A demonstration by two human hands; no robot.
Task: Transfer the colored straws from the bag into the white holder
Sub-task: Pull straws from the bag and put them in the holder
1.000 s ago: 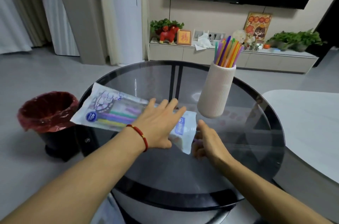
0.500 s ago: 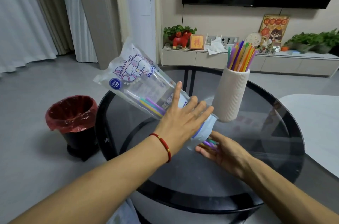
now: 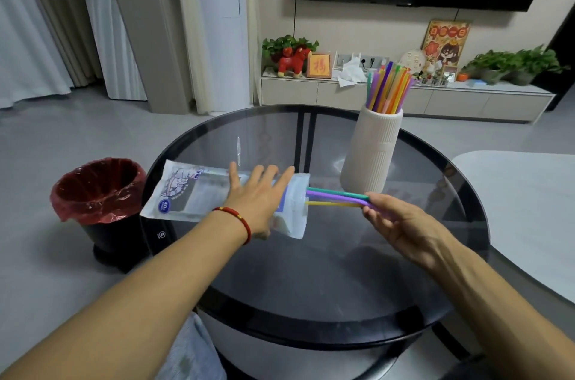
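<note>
Bag (image 3: 199,196) marked "40"; left hand (image 3: 261,202) presses it flat-fingered, right hand (image 3: 401,221) pinches three straws (image 3: 336,197) from its mouth.

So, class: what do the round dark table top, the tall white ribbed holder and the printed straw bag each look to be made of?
Round dark table top: likely tinted glass, glossy; the frame bars show through it.
Tall white ribbed holder: probably matte ceramic, possibly plastic; opaque, with fine vertical ridges.
Printed straw bag: thin, partly clear plastic film; it creases and shines.
</note>
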